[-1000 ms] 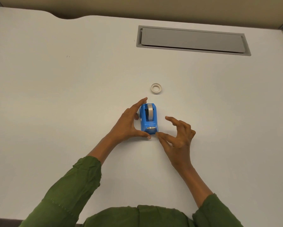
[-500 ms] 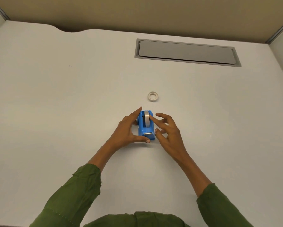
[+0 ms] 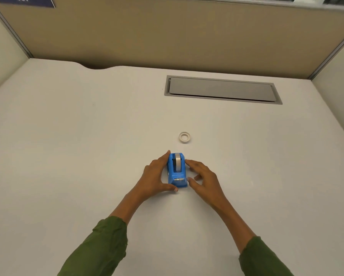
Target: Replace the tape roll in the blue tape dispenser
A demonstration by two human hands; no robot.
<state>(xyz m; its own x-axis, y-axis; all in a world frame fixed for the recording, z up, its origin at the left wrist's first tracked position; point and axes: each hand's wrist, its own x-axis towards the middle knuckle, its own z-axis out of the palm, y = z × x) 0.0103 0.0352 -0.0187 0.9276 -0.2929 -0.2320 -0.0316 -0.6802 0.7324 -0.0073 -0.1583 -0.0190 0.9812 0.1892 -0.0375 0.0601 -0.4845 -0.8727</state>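
Since half a second ago my right hand (image 3: 204, 180) is coming off the top of the roll and sliding down to the right flank of the blue tape dispenser (image 3: 177, 171); left hand (image 3: 154, 179) is staying put on the left flank.

Left hand: fingers reaching along the dispenser's left side, index tip up by the far end, thumb (image 3: 170, 189) curling under the near front corner, touching the housing. Partly curled around it, bracing rather than lifting. Right hand: fingers spread loosely, fingertips at the right wall, thumb tip near the front corner. Can't tell if it's actually pressing or just resting alongside.

Dispenser is sitting flat on the white surface (image 3: 67, 146), cutter end facing me. Old tape roll (image 3: 178, 163) is sitting upright in its slot, grey edge showing. Spare tape roll (image 3: 184, 137) is lying flat on the surface just beyond the dispenser, slightly right, apart from both hands.

Both forearms are angling inward, green sleeves (image 3: 107, 246) pushed up short of the wrists. Grey hatch (image 3: 223, 90) is sitting shut in the surface further back.
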